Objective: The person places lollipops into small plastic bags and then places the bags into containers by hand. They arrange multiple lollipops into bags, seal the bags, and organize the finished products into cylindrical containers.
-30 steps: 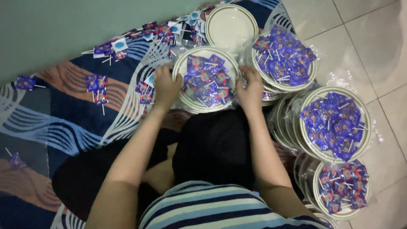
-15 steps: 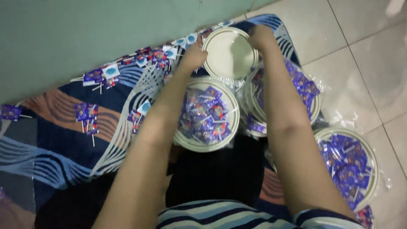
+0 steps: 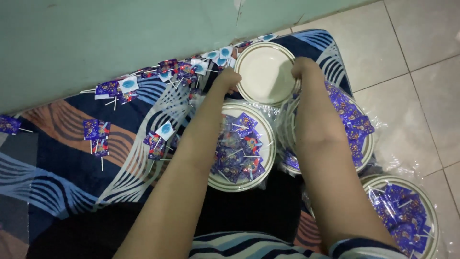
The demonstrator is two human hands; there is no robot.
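My left hand (image 3: 227, 79) grips the left rim of an empty cream plate (image 3: 264, 73) with a gold band, which lies at the far edge of the patterned mat. My right hand (image 3: 302, 68) grips the same plate's right rim. Just nearer to me, between my forearms, sits a plate (image 3: 239, 180) piled with purple-wrapped lollipops (image 3: 239, 146) under clear film. A second filled plate (image 3: 366, 146) lies partly hidden under my right forearm. A third filled plate (image 3: 405, 213) sits at the lower right.
Loose purple and blue-white wrapped lollipops (image 3: 158, 76) are strewn along the green wall (image 3: 120, 33) and on the blue, orange and white mat (image 3: 62, 163). Beige floor tiles (image 3: 421, 62) lie to the right. Clear plastic wrap (image 3: 407, 163) lies around the right-hand plates.
Both hands left the filled plate near me, reached forward and took hold of the empty plate's rims. The view shifted forward and left, so the right-hand filled plates moved toward the frame edge.
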